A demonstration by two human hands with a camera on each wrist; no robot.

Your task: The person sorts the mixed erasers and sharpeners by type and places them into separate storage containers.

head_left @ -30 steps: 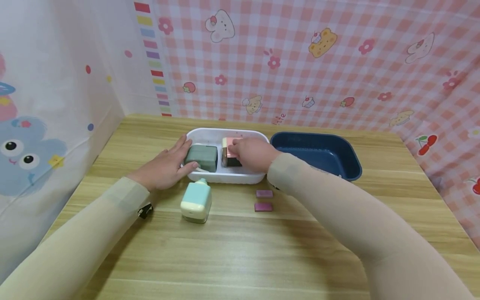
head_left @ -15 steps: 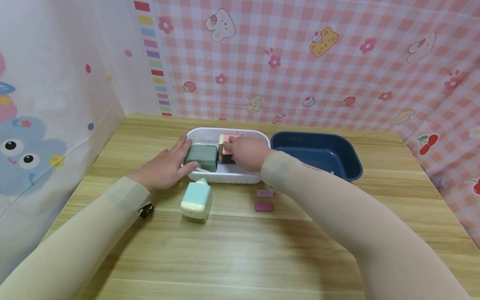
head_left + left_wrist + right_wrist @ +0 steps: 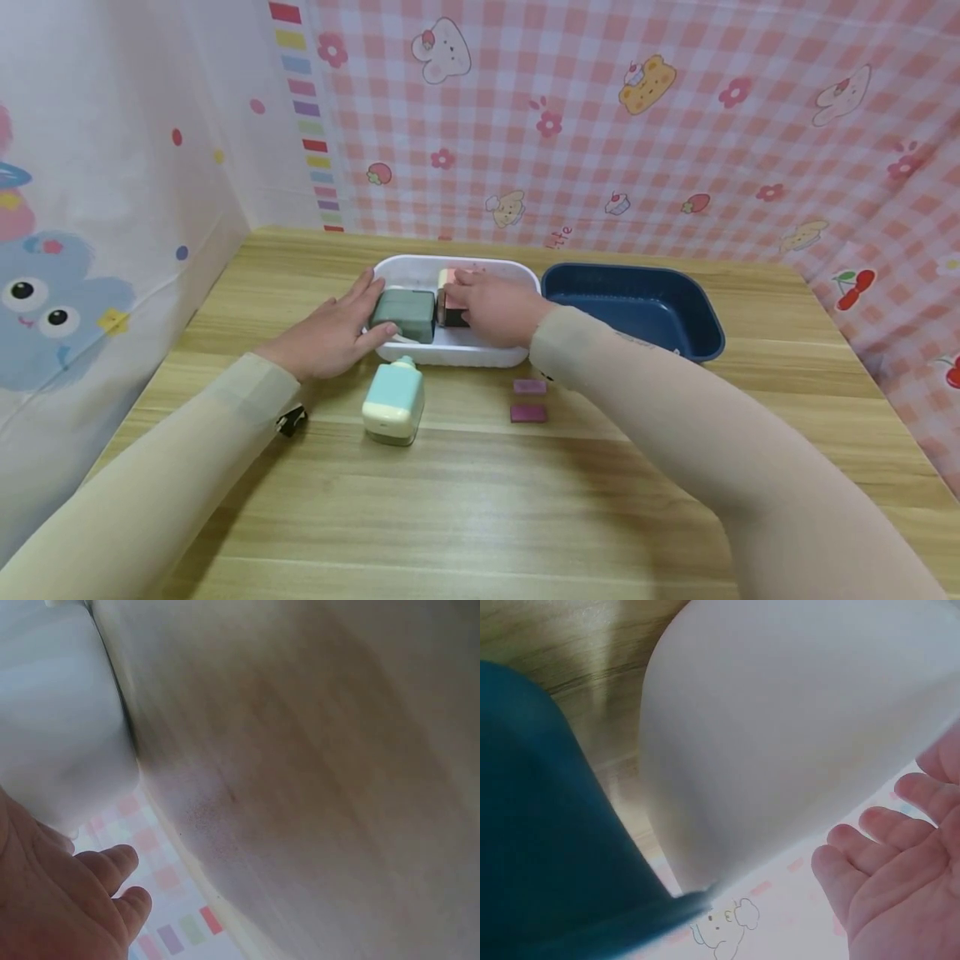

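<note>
Pink-topped block: I see it inside the white tray [image 3: 457,357], right of the tray's middle, its cream corner and dark front side showing past the fingers; name it the pink-topped block [image 3: 453,316].
Right hand: reaching over the tray's right end, the right hand [image 3: 501,310] rests extended fingers on the pink top; from my right wrist view the outer fingers are nearly straight, slightly apart. I can't make out where the thumb sits.
Green block: the green block [image 3: 405,316] fills the tray's left end, just beside the pink-topped one, a white strip [image 3: 407,340] at its front.
Left hand: flat and spread, the left hand [image 3: 327,336] lies at the tray's left end, thumb apart from the fingers and along the front left corner. Whether it presses the green block I can't tell.
White tray: stands near the back edge of the bench [image 3: 450,517], left of centre.
Navy tray: the navy tray [image 3: 630,293] sits just beside its right end, partly behind the right sleeve [image 3: 660,400].
Bottle: a teal-and-cream bottle [image 3: 393,402] is before the white tray's front left corner, neck towards it.
Purple pieces: a lilac piece [image 3: 529,387] and a magenta piece [image 3: 528,413] lie before its front right corner, the lilac nearer the tray.
Backdrop: pink checked cloth [image 3: 570,75] hangs behind the bench's back edge.
</note>
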